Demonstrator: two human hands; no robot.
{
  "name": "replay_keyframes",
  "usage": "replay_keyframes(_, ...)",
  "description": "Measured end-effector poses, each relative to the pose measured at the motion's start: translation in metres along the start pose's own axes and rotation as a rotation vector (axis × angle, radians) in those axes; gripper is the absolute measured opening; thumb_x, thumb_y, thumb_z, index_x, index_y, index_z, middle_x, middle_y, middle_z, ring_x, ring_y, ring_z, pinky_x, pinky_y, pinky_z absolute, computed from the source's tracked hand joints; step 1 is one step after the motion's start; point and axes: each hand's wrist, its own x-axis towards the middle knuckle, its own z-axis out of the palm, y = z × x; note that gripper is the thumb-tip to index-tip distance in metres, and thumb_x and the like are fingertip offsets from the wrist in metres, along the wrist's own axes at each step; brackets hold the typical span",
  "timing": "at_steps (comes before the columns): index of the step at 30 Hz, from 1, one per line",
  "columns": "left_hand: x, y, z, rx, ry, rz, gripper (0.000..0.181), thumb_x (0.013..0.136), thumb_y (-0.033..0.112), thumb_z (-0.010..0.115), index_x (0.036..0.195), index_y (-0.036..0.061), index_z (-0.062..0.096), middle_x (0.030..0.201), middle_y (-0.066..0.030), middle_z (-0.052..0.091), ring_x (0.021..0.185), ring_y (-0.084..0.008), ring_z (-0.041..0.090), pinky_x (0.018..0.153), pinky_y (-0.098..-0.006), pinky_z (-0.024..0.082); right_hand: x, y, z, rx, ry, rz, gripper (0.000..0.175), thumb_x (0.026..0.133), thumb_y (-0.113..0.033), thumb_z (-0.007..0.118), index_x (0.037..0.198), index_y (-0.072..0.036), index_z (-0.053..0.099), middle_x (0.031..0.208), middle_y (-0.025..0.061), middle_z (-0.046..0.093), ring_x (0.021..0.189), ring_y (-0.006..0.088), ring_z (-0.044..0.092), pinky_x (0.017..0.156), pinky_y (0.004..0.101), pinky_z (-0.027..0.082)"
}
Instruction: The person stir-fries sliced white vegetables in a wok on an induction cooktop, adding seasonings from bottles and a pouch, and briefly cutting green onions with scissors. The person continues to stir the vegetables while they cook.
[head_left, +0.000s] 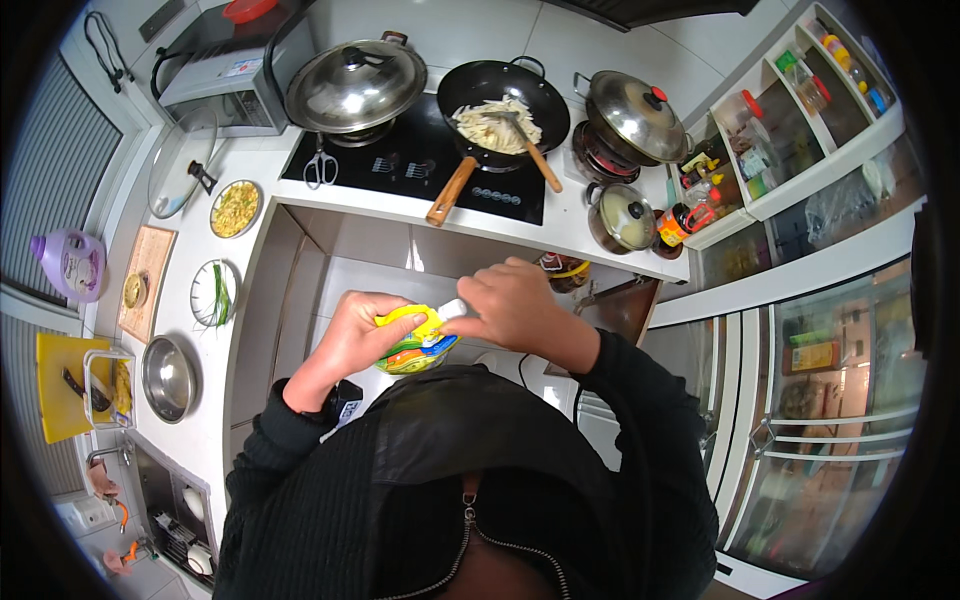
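In front of my body my left hand (360, 330) grips a yellow and green printed plastic packet (420, 352) near its top edge. My right hand (510, 307) is closed around a small white piece (451, 309), perhaps a spoon or a clip, at the packet's upper right corner. My right thumb lies against or very near the packet; the fingers hide the rest of the white piece. Beyond my hands, a black wok (551, 112) sits on the cooktop (360, 176), holding pale sliced food (476, 124) and a wooden-handled spatula (541, 161).
Left counter: a plate of chopped food (235, 209), a plate with green stalks (217, 292), a steel bowl (169, 379), a cutting board (150, 277). Scissors (320, 166) lie by a lidded pan (356, 86). Right: a lidded pot (637, 116), a small pot (622, 217), a sauce bottle (675, 225).
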Motion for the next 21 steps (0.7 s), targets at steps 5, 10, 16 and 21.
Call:
replay_keyframes(5, 0.06, 0.022, 0.05, -0.047, -0.184, 0.021, 0.018, 0.09, 0.013, 0.067, 0.092, -0.0039, 0.071, 0.074, -0.0064, 0.069, 0.07, -0.0035, 0.058, 0.062, -0.0229, 0.048, -0.049, 0.052, -0.036, -0.054, 0.055, -0.087, 0.035, 0.08, -0.046, 0.067, 0.081, -0.013, 0.057, 0.072, 0.0015, 0.046, 0.071, 0.0199, 0.05, 0.067, 0.0335, 0.034)
replay_keyframes(10, 0.117, 0.044, 0.1, -0.05, -0.289, 0.011, 0.018, 0.09, 0.014, 0.068, 0.095, -0.003, 0.072, 0.081, -0.0065, 0.071, 0.073, -0.0055, 0.06, 0.066, -0.0233, 0.05, -0.1, 0.101, -0.078, -0.116, 0.022, 0.115, 0.029, 0.08, -0.038, 0.069, 0.082, -0.012, 0.055, 0.074, 0.0012, 0.047, 0.072, 0.0192, 0.05, 0.069, 0.0334, 0.033)
replay_keyframes(16, 0.164, 0.061, 0.138, 0.005, -0.391, 0.062, 0.016, 0.09, 0.012, 0.067, 0.097, -0.0027, 0.071, 0.081, -0.0069, 0.071, 0.074, -0.0052, 0.06, 0.065, -0.0237, 0.049, -0.117, 0.138, -0.097, -0.114, -0.041, 0.065, 0.029, 0.08, -0.036, 0.069, 0.086, -0.012, 0.054, 0.081, 0.0026, 0.048, 0.074, 0.0192, 0.05, 0.069, 0.0329, 0.035)
replay_keyframes(21, 0.201, 0.066, 0.131, -0.024, -0.489, 0.04, 0.017, 0.089, 0.013, 0.066, 0.096, -0.0017, 0.071, 0.081, -0.009, 0.072, 0.073, -0.0069, 0.062, 0.065, -0.0258, 0.049, -0.117, 0.158, -0.104, 0.007, 0.073, 0.054, 0.029, 0.081, -0.033, 0.069, 0.077, -0.013, 0.049, 0.067, 0.0008, 0.043, 0.065, 0.0188, 0.049, 0.067, 0.0338, 0.036)
